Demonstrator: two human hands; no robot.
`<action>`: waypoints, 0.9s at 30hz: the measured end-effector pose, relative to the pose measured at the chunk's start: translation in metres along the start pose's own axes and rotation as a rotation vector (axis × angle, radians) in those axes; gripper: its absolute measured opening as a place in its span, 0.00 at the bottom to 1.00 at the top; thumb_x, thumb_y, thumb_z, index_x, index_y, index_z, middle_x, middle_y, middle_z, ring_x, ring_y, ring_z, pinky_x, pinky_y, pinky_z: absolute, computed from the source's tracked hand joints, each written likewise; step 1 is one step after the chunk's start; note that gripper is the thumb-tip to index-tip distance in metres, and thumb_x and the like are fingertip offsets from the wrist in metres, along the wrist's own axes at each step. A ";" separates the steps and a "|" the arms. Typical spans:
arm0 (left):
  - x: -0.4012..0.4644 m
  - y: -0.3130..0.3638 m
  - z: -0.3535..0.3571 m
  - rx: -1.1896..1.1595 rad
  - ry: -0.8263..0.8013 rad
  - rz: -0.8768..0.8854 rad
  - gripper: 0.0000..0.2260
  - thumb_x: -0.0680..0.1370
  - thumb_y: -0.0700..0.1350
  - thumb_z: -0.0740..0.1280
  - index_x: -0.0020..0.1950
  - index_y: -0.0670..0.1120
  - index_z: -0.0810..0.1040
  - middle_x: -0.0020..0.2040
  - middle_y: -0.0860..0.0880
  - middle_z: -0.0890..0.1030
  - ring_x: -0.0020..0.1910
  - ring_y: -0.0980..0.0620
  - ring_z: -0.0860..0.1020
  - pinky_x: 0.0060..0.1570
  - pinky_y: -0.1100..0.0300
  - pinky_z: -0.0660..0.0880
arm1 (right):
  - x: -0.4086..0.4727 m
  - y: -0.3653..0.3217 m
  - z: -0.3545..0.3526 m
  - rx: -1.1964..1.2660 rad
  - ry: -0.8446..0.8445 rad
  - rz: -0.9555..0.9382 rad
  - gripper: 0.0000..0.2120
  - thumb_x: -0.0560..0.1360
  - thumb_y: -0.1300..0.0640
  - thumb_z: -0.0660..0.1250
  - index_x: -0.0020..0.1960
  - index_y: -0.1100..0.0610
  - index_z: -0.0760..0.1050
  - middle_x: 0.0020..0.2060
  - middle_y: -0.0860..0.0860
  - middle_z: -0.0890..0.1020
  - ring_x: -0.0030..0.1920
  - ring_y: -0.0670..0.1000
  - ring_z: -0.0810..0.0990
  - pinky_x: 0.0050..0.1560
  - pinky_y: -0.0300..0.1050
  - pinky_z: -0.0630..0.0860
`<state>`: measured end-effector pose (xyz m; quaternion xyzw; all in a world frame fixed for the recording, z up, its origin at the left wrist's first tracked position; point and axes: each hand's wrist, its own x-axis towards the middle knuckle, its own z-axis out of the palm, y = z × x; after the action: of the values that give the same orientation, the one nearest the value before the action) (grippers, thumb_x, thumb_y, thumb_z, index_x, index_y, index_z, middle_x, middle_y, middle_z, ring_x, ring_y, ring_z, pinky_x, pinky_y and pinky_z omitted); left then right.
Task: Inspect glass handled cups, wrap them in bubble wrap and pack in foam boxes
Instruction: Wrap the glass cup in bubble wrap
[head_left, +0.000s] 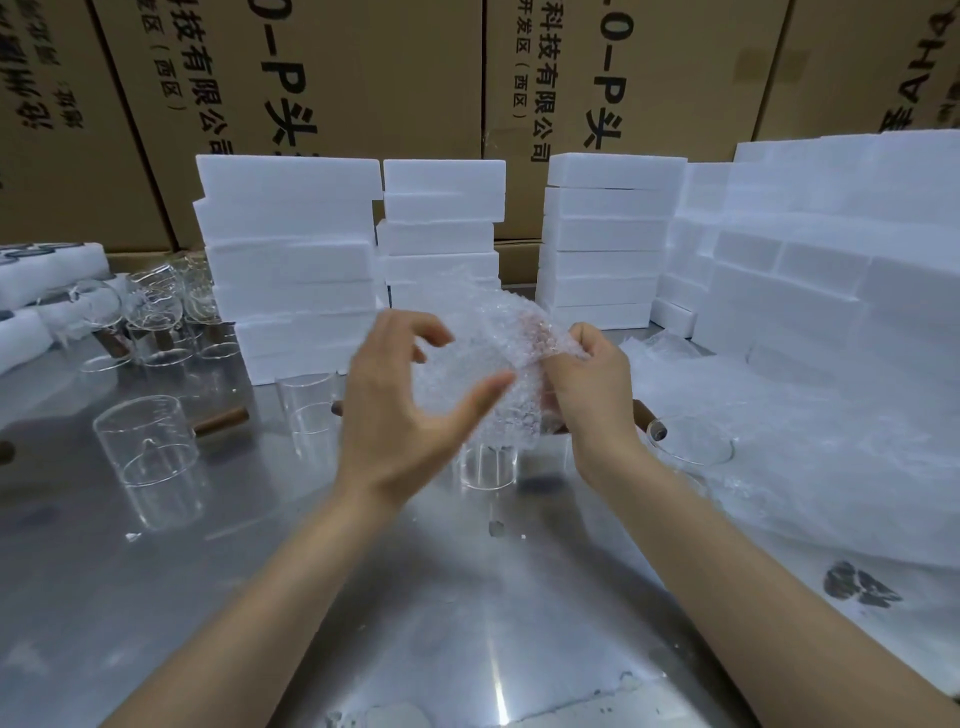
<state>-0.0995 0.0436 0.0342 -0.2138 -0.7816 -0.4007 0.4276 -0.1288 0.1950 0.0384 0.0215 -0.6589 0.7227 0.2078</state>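
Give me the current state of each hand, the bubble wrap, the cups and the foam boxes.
Left hand: open, fingers spread beside the wrap.
Right hand: pinching the bubble wrap.
Bubble wrap: held up above the table, bundled; contents unclear.
Near-left cup: upright, unwrapped, wooden handle pointing right.
Cup under the hands: upright, unwrapped.
Far-left cups: clustered, unwrapped.
Foam boxes: stacked, closed.

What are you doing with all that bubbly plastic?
A person is wrapping something in bubble wrap above a metal table. The right hand pinches the wrap, while the left hand is open beside it. Bare glass cups with wooden handles wait on the table, and stacks of white foam boxes stand behind.
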 end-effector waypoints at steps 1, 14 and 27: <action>-0.003 0.004 0.005 -0.001 -0.074 0.002 0.26 0.68 0.68 0.67 0.54 0.50 0.71 0.50 0.56 0.72 0.46 0.58 0.72 0.49 0.62 0.70 | -0.003 -0.001 0.002 -0.008 -0.014 -0.004 0.15 0.73 0.59 0.68 0.33 0.54 0.64 0.25 0.50 0.67 0.24 0.48 0.66 0.24 0.36 0.64; -0.003 -0.014 0.009 0.040 0.079 -0.108 0.13 0.79 0.47 0.61 0.56 0.43 0.80 0.52 0.56 0.78 0.51 0.64 0.73 0.51 0.80 0.64 | -0.008 0.001 0.007 -0.253 -0.208 -0.085 0.31 0.82 0.45 0.47 0.32 0.49 0.82 0.30 0.47 0.82 0.32 0.39 0.77 0.36 0.32 0.72; -0.003 -0.023 0.002 0.275 0.109 0.063 0.10 0.78 0.46 0.63 0.56 0.47 0.80 0.55 0.45 0.72 0.57 0.48 0.68 0.61 0.68 0.57 | -0.002 0.008 0.002 -0.486 -0.199 -0.100 0.13 0.79 0.48 0.56 0.45 0.55 0.74 0.41 0.51 0.78 0.42 0.50 0.76 0.42 0.42 0.70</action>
<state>-0.1145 0.0317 0.0211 -0.1558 -0.7976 -0.2873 0.5070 -0.1301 0.1920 0.0306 0.0747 -0.8283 0.5264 0.1765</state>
